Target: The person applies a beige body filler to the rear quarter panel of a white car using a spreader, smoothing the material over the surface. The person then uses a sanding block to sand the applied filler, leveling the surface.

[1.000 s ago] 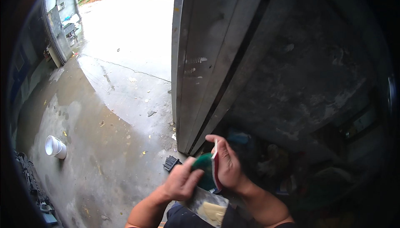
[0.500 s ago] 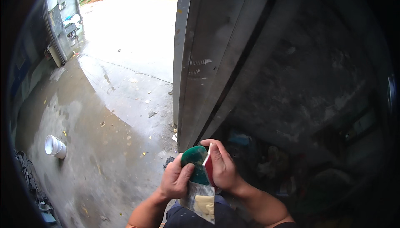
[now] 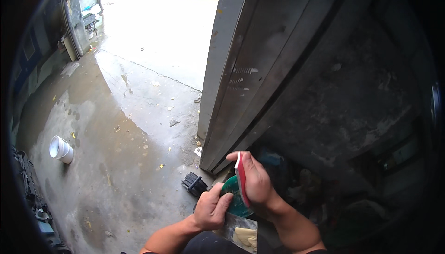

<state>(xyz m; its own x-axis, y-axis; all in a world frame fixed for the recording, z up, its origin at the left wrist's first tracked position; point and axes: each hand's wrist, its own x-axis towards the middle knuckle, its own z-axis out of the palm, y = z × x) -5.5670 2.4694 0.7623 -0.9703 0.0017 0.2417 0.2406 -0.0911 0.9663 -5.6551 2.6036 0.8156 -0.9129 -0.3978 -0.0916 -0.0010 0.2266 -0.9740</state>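
My left hand [image 3: 210,209] is closed around a green-handled putty scraper [image 3: 235,202], its thumb lying across the green face. The wide metal blade [image 3: 228,230] points down toward my body and carries a thick smear of cream-coloured putty [image 3: 246,236]. In my right hand [image 3: 258,182] is a flat red scraper [image 3: 241,180] with a pale edge, standing nearly upright against the right side of the green one. My right palm and fingers cover much of the red piece, so its full shape is hidden.
A tall grey metal door or panel [image 3: 259,64] rises just beyond my hands. A black ribbed object [image 3: 194,184] lies on the wet concrete floor [image 3: 134,180]. At the left stands a white bucket [image 3: 61,149]. Dark clutter [image 3: 308,184] fills the right side.
Both hands and scrapers have shifted right in the picture as the view turned. The red scraper now shows more of its red face, and the black ribbed object has come more into view.
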